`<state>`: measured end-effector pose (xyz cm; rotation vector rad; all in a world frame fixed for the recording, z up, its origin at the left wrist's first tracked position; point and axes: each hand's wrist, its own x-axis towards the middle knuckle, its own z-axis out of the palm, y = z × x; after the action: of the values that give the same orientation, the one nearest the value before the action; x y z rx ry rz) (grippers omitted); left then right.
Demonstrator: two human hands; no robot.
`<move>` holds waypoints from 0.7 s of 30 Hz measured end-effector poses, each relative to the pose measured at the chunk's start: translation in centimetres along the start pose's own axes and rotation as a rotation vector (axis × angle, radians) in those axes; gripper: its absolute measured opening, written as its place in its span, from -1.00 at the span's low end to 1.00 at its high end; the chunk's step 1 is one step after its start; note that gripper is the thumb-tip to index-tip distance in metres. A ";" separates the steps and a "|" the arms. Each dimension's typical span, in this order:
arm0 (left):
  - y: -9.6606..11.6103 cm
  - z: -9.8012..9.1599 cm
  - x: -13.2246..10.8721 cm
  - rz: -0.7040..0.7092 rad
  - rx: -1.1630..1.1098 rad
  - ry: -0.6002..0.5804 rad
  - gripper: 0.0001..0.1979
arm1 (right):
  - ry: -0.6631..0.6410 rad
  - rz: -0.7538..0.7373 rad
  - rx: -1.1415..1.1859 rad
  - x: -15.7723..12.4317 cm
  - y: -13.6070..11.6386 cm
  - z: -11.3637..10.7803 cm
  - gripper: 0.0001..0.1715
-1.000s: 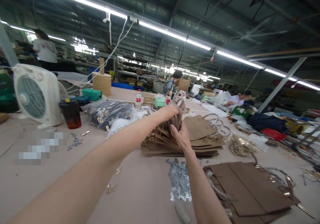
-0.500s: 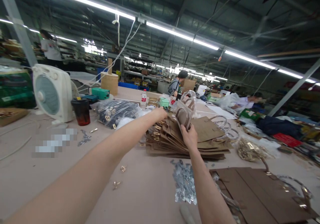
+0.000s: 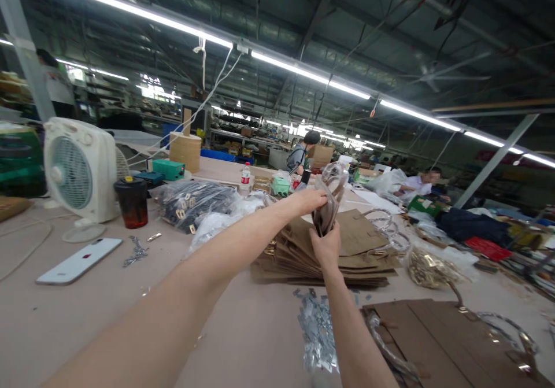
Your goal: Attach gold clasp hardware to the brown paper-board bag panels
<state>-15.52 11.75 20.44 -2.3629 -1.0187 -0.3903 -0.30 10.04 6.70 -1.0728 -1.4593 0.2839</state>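
A brown bag piece stands upright above the stack, bent open at its top, with plastic-wrapped handles rising behind it. My right hand grips its lower part, thumb on the near side. At its upper left edge my left hand is closed on it, fingertips partly hidden. Beneath lies a pile of flat brown bag pieces with gold-coloured fittings at the left edge and wrapped handles at the right. Small silver metal plates are heaped in front, partly behind my right forearm.
A brown bag lies front right, near a plastic bag of gold fittings. To the left are a phone, a white fan, a dark cup and a bag of dark straps. A co-worker is beyond.
My left hand has moved right from the pile's far left edge onto the bag piece, which is turned and bent open. My right hand keeps its hold. The view has shifted slightly.
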 end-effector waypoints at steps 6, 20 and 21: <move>0.8 0.0 -4.2 0.155 -0.191 0.045 -0.46 | 0.070 0.172 0.015 2.2 1.6 -1.4 -0.21; -0.6 2.9 -6.7 0.145 0.042 -0.009 -0.80 | -0.183 0.006 0.031 -0.3 2.1 0.1 -0.31; -0.5 2.8 -6.2 0.134 0.044 -0.001 -0.80 | -0.208 -0.008 0.062 -0.7 2.1 0.2 -0.33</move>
<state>-19.92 10.05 15.52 -2.3756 -0.8548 -0.3130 0.39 10.75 4.67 -1.0106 -1.6285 0.4435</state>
